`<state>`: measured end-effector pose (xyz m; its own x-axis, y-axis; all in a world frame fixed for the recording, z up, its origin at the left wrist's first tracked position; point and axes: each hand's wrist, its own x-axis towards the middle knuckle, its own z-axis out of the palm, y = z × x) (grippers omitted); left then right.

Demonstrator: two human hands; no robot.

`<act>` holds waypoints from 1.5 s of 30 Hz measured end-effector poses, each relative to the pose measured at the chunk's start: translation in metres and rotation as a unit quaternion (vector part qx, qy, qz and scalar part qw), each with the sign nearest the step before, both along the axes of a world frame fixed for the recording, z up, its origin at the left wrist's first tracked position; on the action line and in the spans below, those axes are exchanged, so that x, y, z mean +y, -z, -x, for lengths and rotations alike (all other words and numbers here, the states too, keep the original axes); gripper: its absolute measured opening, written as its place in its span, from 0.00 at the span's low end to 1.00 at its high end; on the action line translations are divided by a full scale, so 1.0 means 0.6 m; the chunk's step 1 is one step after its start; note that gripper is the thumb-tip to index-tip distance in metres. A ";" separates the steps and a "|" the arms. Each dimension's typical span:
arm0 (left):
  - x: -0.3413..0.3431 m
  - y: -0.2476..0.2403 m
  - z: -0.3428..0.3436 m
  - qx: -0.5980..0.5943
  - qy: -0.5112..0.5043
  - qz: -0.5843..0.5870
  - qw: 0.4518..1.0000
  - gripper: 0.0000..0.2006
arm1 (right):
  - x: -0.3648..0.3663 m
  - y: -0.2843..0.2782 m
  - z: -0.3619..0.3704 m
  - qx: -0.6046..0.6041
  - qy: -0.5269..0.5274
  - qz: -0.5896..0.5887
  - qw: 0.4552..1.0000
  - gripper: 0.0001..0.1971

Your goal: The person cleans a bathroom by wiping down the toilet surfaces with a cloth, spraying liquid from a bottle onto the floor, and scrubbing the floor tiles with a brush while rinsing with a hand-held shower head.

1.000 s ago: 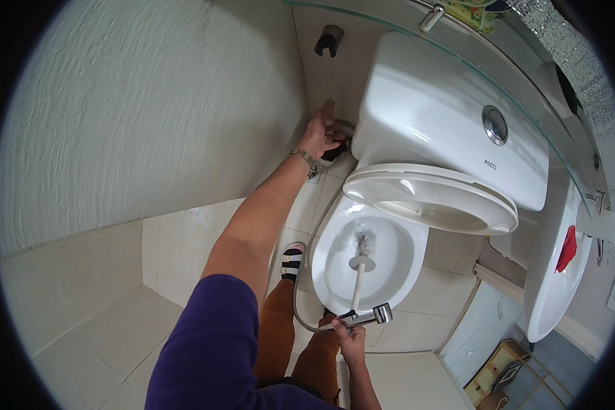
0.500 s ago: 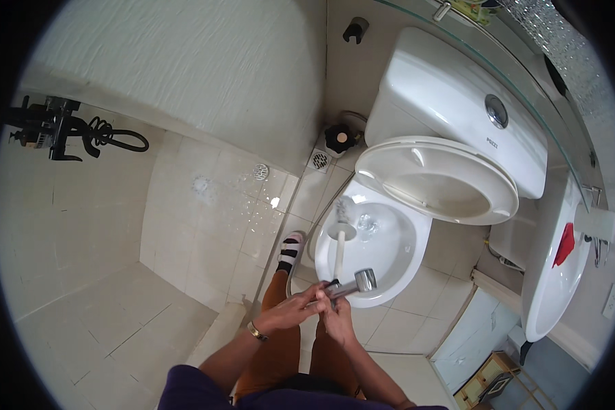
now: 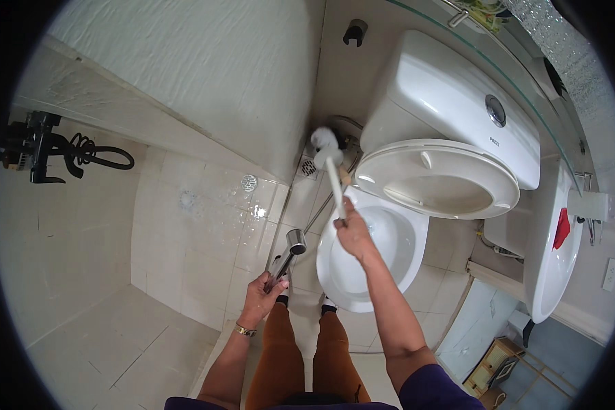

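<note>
A chrome bidet sprayer (image 3: pixel 294 242) is in my left hand (image 3: pixel 256 299), its head angled up, left of the toilet bowl (image 3: pixel 328 273). My right hand (image 3: pixel 354 236) grips the white handle of a toilet brush (image 3: pixel 334 179) over the bowl's left rim. The brush's pale bristles point away from me, above the corner by the floor drain (image 3: pixel 309 167). A dark brush holder (image 3: pixel 352 146) is partly hidden behind the brush. The toilet seat (image 3: pixel 437 181) and its lid are raised against the tank.
An empty wall bracket (image 3: pixel 354 33) is fixed above the corner. To the right is a washbasin (image 3: pixel 545 287) with a red cloth (image 3: pixel 562 229). The wet shower floor (image 3: pixel 212 232) lies left beyond a low curb. A glass shelf edge (image 3: pixel 519 75) juts over the tank.
My hands have separated. The right hand has carried the brush up and left, away from the bowl, while the left hand has taken the sprayer to the left.
</note>
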<state>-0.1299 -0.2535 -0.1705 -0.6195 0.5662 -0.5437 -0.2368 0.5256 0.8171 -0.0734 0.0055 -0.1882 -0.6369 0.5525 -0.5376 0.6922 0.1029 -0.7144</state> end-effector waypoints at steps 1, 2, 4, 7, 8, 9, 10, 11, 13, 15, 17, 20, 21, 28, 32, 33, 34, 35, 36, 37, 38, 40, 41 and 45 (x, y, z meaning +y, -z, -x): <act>-0.011 -0.001 0.007 -0.007 -0.004 0.005 1.000 0.14 | 0.004 -0.018 0.007 0.019 0.004 -0.024 1.000 0.31; -0.016 0.000 0.011 -0.008 -0.005 0.006 1.000 0.14 | 0.013 -0.036 0.009 0.002 0.010 -0.008 1.000 0.30; -0.017 0.003 0.018 -0.014 -0.007 0.019 1.000 0.15 | 0.032 -0.048 -0.001 -0.017 0.018 0.003 1.000 0.30; 0.007 0.010 0.026 0.009 -0.002 0.021 1.000 0.17 | 0.044 -0.043 -0.030 -0.021 0.026 -0.049 0.998 0.29; 0.015 0.016 0.031 0.009 -0.004 0.025 1.000 0.17 | 0.038 -0.047 -0.033 -0.042 0.019 -0.039 0.998 0.28; 0.028 0.029 0.037 0.029 0.007 0.057 0.998 0.18 | 0.031 -0.049 -0.036 -0.064 0.011 -0.029 0.997 0.26; 0.040 0.046 0.047 0.049 0.021 0.087 0.995 0.19 | 0.023 -0.051 -0.040 -0.063 0.011 -0.028 0.998 0.26; 0.043 0.065 0.058 0.053 0.018 0.094 0.994 0.19 | 0.009 -0.053 -0.042 -0.076 0.008 -0.024 0.997 0.25; 0.049 0.115 0.073 0.071 0.016 0.159 0.985 0.19 | -0.022 -0.040 -0.057 -0.090 0.003 -0.019 0.996 0.25; 0.063 0.137 0.073 0.050 0.020 0.146 0.988 0.17 | -0.053 -0.003 -0.090 -0.027 0.054 -0.012 0.998 0.20; 0.065 0.136 0.065 -0.007 0.067 0.039 0.997 0.13 | -0.095 0.029 -0.113 0.077 0.115 0.128 0.982 0.15; 0.041 0.131 0.023 -0.105 0.091 -0.059 0.989 0.10 | -0.174 0.028 -0.125 0.103 0.165 0.226 0.955 0.17; 0.040 0.116 0.013 -0.183 0.072 -0.104 0.975 0.12 | -0.203 0.026 -0.129 0.141 0.211 0.240 0.937 0.19; 0.036 0.269 0.039 -0.213 0.320 -0.014 0.923 0.12 | -0.268 0.057 -0.174 0.172 0.339 0.274 0.884 0.18; 0.085 0.527 0.090 0.211 0.435 0.218 0.848 0.18 | -0.281 0.056 -0.215 0.138 0.367 0.303 0.869 0.19; 0.082 0.604 0.096 0.215 0.434 0.221 0.847 0.18 | -0.284 0.065 -0.243 0.136 0.304 0.278 0.901 0.19; 0.078 0.670 0.105 0.296 0.434 0.232 0.819 0.21 | -0.289 0.075 -0.272 0.132 0.239 0.254 0.928 0.20; 0.079 0.725 0.099 0.368 0.433 0.237 0.788 0.23 | -0.296 0.078 -0.289 0.125 0.367 0.339 0.857 0.17; 0.109 0.765 0.078 0.359 0.438 0.224 0.793 0.23 | -0.297 0.084 -0.307 0.110 0.491 0.402 0.765 0.17; 0.144 0.794 0.057 0.288 0.331 0.238 0.866 0.23 | -0.295 0.089 -0.330 0.099 0.501 0.391 0.766 0.17; 0.158 0.819 0.048 0.212 0.217 0.260 0.917 0.23 | -0.294 0.092 -0.353 0.035 0.393 0.310 0.865 0.18; 0.147 0.866 0.073 0.193 0.160 0.274 0.929 0.22 | -0.293 0.108 -0.373 -0.024 0.263 0.232 0.936 0.20; 0.147 0.881 0.070 0.172 0.108 0.275 0.940 0.21 | -0.294 0.112 -0.377 -0.011 0.336 0.276 0.900 0.19; 0.149 0.878 0.037 0.225 0.334 0.224 0.888 0.21 | -0.291 0.129 -0.365 0.011 0.411 0.244 0.878 0.19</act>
<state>-0.1524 -0.1641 -0.6972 -0.4386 0.6782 -0.5896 0.5467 0.7221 0.4239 0.1455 -0.1691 -0.2654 -0.1444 0.5373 -0.8310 0.3751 -0.7474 -0.5484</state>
